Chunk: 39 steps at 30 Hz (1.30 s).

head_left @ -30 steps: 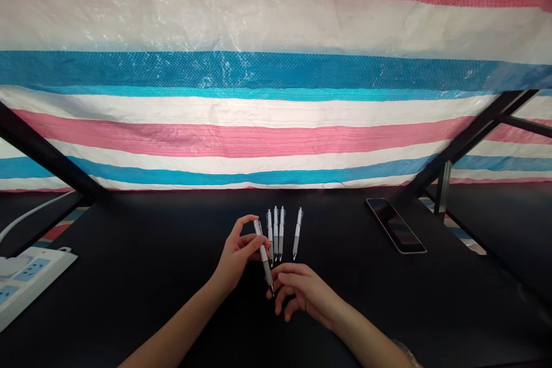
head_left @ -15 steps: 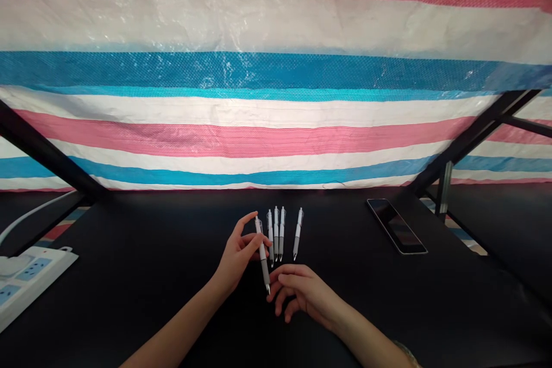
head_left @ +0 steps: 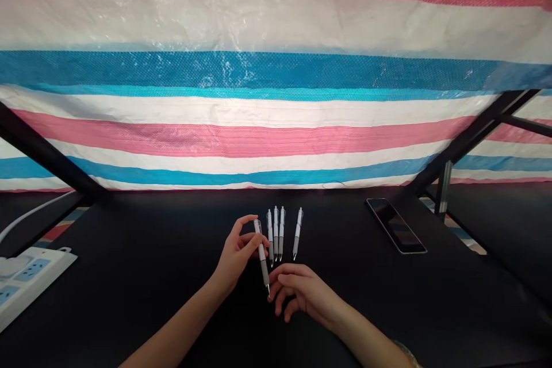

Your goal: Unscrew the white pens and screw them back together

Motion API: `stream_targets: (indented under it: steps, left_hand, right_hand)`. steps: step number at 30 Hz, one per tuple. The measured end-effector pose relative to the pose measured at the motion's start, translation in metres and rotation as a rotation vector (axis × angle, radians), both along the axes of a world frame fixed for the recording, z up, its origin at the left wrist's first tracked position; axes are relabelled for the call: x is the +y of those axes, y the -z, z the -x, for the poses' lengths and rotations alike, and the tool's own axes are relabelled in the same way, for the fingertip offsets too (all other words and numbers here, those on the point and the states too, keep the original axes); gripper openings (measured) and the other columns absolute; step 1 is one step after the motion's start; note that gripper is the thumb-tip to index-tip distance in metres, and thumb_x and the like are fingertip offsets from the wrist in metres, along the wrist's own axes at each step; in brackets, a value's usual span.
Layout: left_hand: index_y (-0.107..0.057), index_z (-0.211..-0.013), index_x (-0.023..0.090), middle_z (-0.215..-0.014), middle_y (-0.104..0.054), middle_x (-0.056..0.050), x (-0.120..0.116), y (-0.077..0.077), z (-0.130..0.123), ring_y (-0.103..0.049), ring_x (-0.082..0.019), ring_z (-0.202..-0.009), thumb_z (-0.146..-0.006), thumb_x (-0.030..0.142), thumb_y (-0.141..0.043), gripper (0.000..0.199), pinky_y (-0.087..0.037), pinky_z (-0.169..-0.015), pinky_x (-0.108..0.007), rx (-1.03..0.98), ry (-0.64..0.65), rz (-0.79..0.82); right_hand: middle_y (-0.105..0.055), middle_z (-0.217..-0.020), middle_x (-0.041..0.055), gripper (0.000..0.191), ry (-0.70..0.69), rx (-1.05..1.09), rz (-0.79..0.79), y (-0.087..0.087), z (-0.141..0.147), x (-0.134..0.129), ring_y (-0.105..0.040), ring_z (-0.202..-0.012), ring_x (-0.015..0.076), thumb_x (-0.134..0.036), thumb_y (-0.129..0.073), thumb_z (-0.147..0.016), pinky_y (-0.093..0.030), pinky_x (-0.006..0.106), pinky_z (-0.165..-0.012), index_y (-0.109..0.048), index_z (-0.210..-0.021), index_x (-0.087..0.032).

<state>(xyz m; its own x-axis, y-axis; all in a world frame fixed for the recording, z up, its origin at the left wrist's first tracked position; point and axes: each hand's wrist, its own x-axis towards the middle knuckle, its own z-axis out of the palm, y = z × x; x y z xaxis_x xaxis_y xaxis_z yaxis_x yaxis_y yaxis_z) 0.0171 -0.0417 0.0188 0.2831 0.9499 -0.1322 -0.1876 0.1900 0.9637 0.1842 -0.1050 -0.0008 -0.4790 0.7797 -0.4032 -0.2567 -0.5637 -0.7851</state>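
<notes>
Item: held pen (head_left: 261,253), white and grey, between the hands; button toward eleven o'clock, point toward five.
Left hand (head_left: 233,256): grip pinching the pen's upper barrel, forefinger at the button; the hold seems chosen to keep that end in reach.
Right hand (head_left: 306,287): grip half-curled, pinching nothing, near the pen's point; contact cannot be told.
Bench: three pens (head_left: 276,233) at one o'clock, lone pen (head_left: 298,233) at two, aligned perhaps for easy counting.
</notes>
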Motion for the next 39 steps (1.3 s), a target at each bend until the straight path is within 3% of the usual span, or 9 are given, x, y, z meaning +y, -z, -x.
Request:
stream_targets:
  steps: [8,20,26,30,33,36,39]
  left_hand:
    - [-0.045,-0.13,0.023,-0.087,-0.067,-0.005,0.005,0.008,0.001,-0.061,-0.019,-0.078,-0.073,0.037,-0.067,0.063,-0.05,-0.065,-0.03,0.085,-0.099,-0.016]
    - [-0.056,-0.121,0.024,-0.081,-0.054,0.002,0.013,0.017,0.006,-0.052,-0.009,-0.061,-0.07,0.037,-0.07,0.055,-0.048,-0.056,-0.02,0.124,-0.254,-0.045]
    - [-0.059,-0.115,0.022,-0.091,-0.061,-0.002,0.012,0.019,0.003,-0.062,-0.017,-0.082,-0.074,0.036,-0.067,0.044,-0.052,-0.081,-0.033,0.058,-0.2,-0.042]
    - [-0.062,-0.107,0.018,-0.092,-0.063,-0.005,0.012,0.017,0.003,-0.063,-0.02,-0.085,-0.076,0.038,-0.064,0.036,-0.051,-0.084,-0.038,0.076,-0.176,-0.033]
    - [-0.063,-0.103,0.018,-0.092,-0.063,-0.007,0.011,0.015,0.004,-0.063,-0.022,-0.086,-0.078,0.038,-0.062,0.033,-0.05,-0.083,-0.039,0.081,-0.176,-0.027]
    - [-0.064,-0.1,0.017,-0.091,-0.063,-0.007,0.011,0.015,0.005,-0.062,-0.022,-0.085,-0.079,0.038,-0.061,0.03,-0.05,-0.081,-0.038,0.083,-0.186,-0.018]
    - [-0.064,-0.097,0.018,-0.089,-0.063,-0.006,0.011,0.016,0.006,-0.061,-0.02,-0.083,-0.079,0.038,-0.061,0.028,-0.05,-0.077,-0.035,0.075,-0.211,-0.013]
  right_hand:
    - [-0.064,-0.075,0.0072,0.031,0.009,-0.015,0.003,-0.002,0.0,0.0,-0.06,-0.058,0.0139,-0.038,-0.058,-0.075,-0.045,0.022,-0.047,-0.06,-0.092,-0.011]
    - [-0.063,-0.076,0.0072,0.028,0.005,0.001,-0.003,-0.003,0.0,-0.001,-0.06,-0.059,0.0134,-0.035,-0.057,-0.077,-0.045,0.021,-0.047,-0.061,-0.091,-0.011]
    - [-0.063,-0.074,0.0065,0.027,0.006,-0.009,-0.003,-0.004,0.0,-0.002,-0.059,-0.058,0.0127,-0.035,-0.057,-0.077,-0.045,0.021,-0.047,-0.061,-0.09,-0.012]
    - [-0.062,-0.075,0.0061,0.028,-0.001,-0.037,-0.018,-0.004,0.0,-0.001,-0.059,-0.059,0.0128,-0.036,-0.055,-0.078,-0.045,0.021,-0.047,-0.06,-0.091,-0.012]
    - [-0.06,-0.075,0.0045,0.026,0.037,-0.166,-0.147,-0.004,0.001,0.0,-0.057,-0.058,0.013,-0.036,-0.051,-0.08,-0.044,0.022,-0.046,-0.058,-0.091,-0.013]
    - [-0.059,-0.076,0.0026,0.018,0.13,-0.517,-0.48,-0.006,0.0,-0.002,-0.055,-0.062,0.0134,-0.028,-0.046,-0.084,-0.044,0.024,-0.05,-0.058,-0.091,-0.017]
    - [-0.06,-0.092,0.0049,0.02,0.219,-0.918,-0.815,-0.006,-0.002,-0.004,-0.056,-0.08,0.0174,-0.018,-0.043,-0.084,-0.048,0.031,-0.068,-0.058,-0.097,-0.021]
